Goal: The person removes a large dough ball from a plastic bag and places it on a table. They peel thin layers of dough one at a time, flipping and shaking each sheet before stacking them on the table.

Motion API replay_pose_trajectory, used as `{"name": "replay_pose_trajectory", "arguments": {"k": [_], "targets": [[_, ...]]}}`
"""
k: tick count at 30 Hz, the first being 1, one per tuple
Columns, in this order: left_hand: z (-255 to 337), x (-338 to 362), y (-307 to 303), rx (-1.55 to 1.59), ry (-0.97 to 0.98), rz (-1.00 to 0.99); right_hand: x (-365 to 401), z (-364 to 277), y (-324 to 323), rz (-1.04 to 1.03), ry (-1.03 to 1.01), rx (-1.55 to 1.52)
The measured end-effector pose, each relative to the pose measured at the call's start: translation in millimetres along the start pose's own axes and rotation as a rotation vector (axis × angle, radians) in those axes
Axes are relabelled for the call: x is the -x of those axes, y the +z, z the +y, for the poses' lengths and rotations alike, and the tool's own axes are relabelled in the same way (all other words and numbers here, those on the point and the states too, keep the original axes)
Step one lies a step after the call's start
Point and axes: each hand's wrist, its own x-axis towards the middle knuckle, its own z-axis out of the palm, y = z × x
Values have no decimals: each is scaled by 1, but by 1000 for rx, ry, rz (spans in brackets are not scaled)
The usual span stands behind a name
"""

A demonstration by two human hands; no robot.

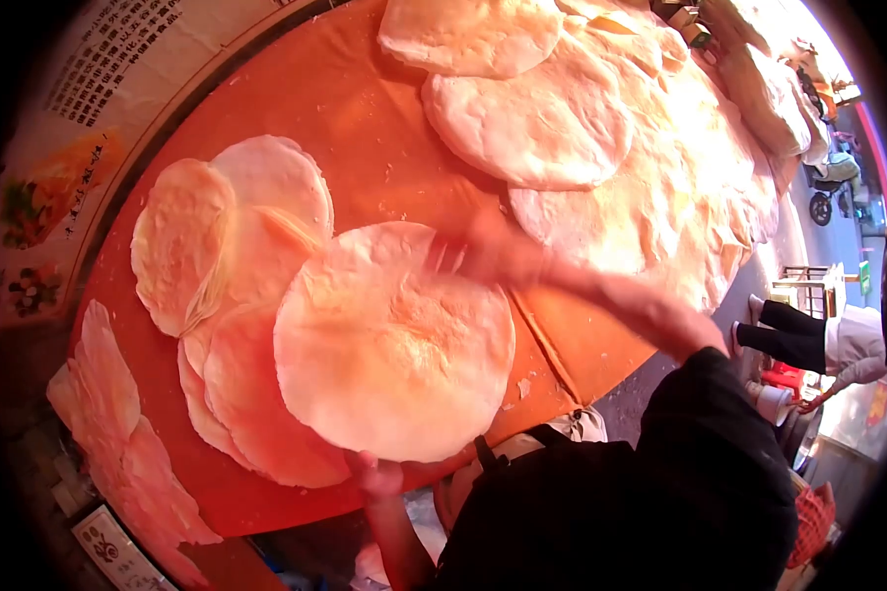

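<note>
A large round flatbread [394,340], thin and pale, lies over the right side of a loose pile of flatbreads [261,379] on the orange-covered table [355,128]. My left hand [376,478] is at its near edge, with the fingers closed on the rim and partly hidden. At its far right edge, my right hand [473,246] is smeared by motion, so its fingers cannot be made out. Several folded flatbreads [182,246] lean together at the left of the pile.
A big heap of flatbreads [650,167] covers the table's far right. More thin sheets [118,424] hang over the left edge. A printed banner [79,118] borders the far left. Beyond the right side stand a person [838,340] and a parked scooter [833,182].
</note>
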Motion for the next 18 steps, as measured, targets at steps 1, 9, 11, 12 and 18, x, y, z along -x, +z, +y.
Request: {"name": "replay_pose_trajectory", "arguments": {"k": [1, 9, 11, 12, 18], "targets": [[3, -7, 23, -68, 74, 5, 14, -9, 48, -36, -115, 67], [8, -20, 47, -87, 104, -73, 58, -25, 117, -15, -346, 11], [9, -17, 48, -178, 5, 31, 62, -40, 117, 4, -377, 1], [13, -17, 47, -206, -13, -11, 62, -41, 119, 12, -433, 43], [22, -28, 66, -286, 46, -36, 61, -37, 113, 23, -246, -78]]}}
